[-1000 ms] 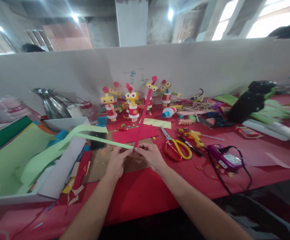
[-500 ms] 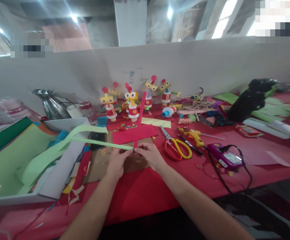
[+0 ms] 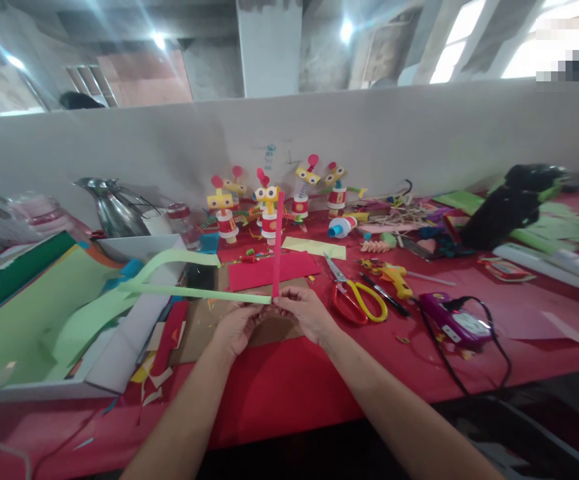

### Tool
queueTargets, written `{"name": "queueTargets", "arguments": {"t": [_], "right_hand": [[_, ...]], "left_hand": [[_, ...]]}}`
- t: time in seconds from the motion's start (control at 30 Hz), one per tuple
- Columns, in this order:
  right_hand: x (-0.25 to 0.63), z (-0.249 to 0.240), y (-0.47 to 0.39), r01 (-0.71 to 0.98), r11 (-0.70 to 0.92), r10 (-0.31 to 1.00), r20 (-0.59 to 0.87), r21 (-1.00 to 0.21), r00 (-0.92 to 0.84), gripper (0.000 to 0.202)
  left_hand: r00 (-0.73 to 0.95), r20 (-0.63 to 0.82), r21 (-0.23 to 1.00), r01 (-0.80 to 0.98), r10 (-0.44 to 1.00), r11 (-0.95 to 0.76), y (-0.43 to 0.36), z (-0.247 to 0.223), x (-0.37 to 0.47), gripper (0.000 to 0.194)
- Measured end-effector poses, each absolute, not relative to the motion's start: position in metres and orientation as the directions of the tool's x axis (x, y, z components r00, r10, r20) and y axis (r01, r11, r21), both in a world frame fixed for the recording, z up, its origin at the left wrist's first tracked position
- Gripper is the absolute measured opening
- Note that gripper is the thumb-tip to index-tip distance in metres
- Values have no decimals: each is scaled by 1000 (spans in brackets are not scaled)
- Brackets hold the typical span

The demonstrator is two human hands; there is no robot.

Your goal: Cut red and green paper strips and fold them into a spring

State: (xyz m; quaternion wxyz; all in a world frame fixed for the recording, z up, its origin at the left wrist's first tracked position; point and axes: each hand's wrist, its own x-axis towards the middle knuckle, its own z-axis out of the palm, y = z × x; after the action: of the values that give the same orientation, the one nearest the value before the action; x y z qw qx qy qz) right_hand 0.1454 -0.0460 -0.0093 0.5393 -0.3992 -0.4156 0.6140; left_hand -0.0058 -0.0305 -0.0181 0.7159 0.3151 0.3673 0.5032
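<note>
Right hand (image 3: pixel 305 313): I'm pinching red strip (image 3: pixel 278 247) where green strip (image 3: pixel 204 293) is meeting it;
Left hand (image 3: pixel 236 328): I'm curling fingers under green strip; can't tell if gripping;
Strips: red is now standing straighter, less rightward; both are forming a near-square corner over cardboard (image 3: pixel 192 337);
Writing: wall marks (image 3: pixel 270 157), cup labels (image 3: pixel 269 224) showing; none readable
</note>
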Motion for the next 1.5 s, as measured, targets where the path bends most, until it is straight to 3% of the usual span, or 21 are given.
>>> {"name": "queueTargets", "arguments": {"t": [0.6,0.8,0.97,1.13,1.33,1.5], "right_hand": [[138,-19,-47,-54,129,988,133,-990,-80,18],[134,-16,-49,-211,38,999,31,-977,36,18],[141,-19,-45,-102,27,999,25,-994,20,16],[146,-17,-42,-197,47,999,50,-979,-10,17],[146,-17,-40,-177,111,989,126,-978,-77,18],[147,-17,-41,-167,97,993,108,-981,-57,20]], "left_hand": [[73,-69,926,-367,995,91,-36,-17,2,29],[127,-27,915,-397,992,76,-37,-15,6,24],[170,-93,917,-369,981,151,-38,-13,1,21],[160,-117,911,-377,980,170,-39,-11,0,26],[178,-191,896,-370,965,246,-38,-10,0,30],[163,-195,875,-416,967,246,-36,-13,-1,31]]}}
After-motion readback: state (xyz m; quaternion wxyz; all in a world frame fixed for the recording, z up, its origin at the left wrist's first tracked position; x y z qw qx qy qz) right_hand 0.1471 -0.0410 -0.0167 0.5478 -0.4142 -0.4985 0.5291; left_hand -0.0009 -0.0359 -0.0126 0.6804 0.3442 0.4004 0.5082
